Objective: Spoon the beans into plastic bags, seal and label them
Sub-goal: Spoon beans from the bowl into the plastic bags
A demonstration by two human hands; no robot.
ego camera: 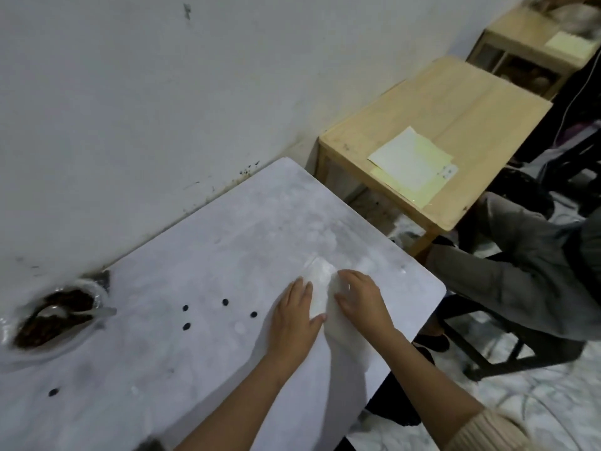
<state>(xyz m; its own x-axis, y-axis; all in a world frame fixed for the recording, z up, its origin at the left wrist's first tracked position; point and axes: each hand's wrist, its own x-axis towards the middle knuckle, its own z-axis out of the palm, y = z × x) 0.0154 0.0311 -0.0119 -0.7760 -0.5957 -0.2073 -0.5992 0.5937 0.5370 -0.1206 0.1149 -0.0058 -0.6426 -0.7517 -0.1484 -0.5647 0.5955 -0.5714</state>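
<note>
One bowl [76, 335] of beans with one spoon [97, 312] in it, far left of surface [227, 222]. Five loose beans [186, 326] mid-surface. Left grip [294, 315] flat, fingers straight, pressing plastic bag [320, 288]. Right grip [361, 299] bent onto same bag; pinching or not, cannot tell. Two wooden tables [439, 102] beyond.

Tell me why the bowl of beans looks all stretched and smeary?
In the head view, the wide-angle lens stretches the bowl of beans at the left edge, and blur smears it; the middle looks sharper, though the pale plastic bag nearly blends into the white table.
</note>
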